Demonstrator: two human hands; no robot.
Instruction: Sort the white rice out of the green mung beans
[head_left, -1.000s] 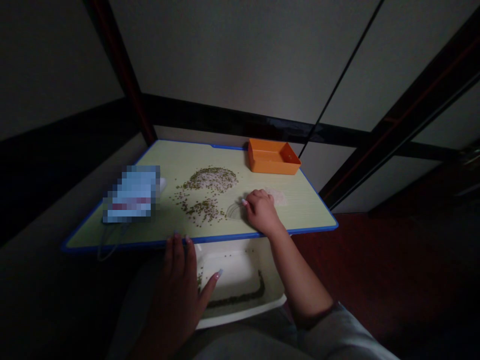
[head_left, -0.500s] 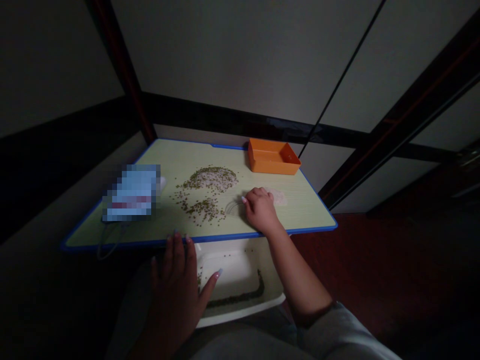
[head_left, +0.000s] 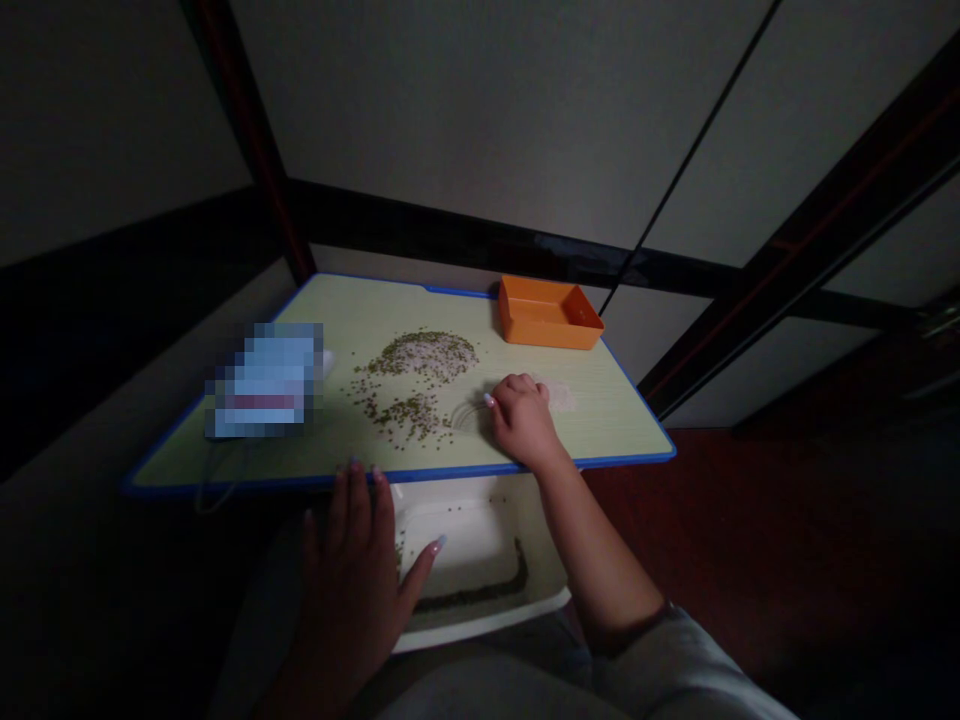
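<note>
My right hand (head_left: pixel 521 420) rests on the pale green table, fingers curled down; what they hold, if anything, is hidden. Thin curved lines, like fine wire loops (head_left: pixel 466 412), show at its thumb side. Beyond its knuckles lies a small patch of pale grains (head_left: pixel 555 393). To its left, a heap of green beans mixed with white grains (head_left: pixel 427 355) sits behind a looser scatter of beans (head_left: pixel 409 418). My left hand (head_left: pixel 356 560) is open, fingertips at the table's blue near edge and thumb spread over a white basin (head_left: pixel 480 635).
An orange open box (head_left: pixel 551 325) stands at the table's (head_left: pixel 375 300) back right. A blurred pale blue packet (head_left: pixel 270 380) lies on the left, with a thin loop (head_left: pixel 217 490) hanging over the near edge. Dark beans (head_left: pixel 480 596) line the basin's near side. Cabinet panels (head_left: pixel 480 130) rise behind.
Both hands keep nearly the same place and pose. The view shifts very slightly; the heap, scatter, box and basin look unchanged.
</note>
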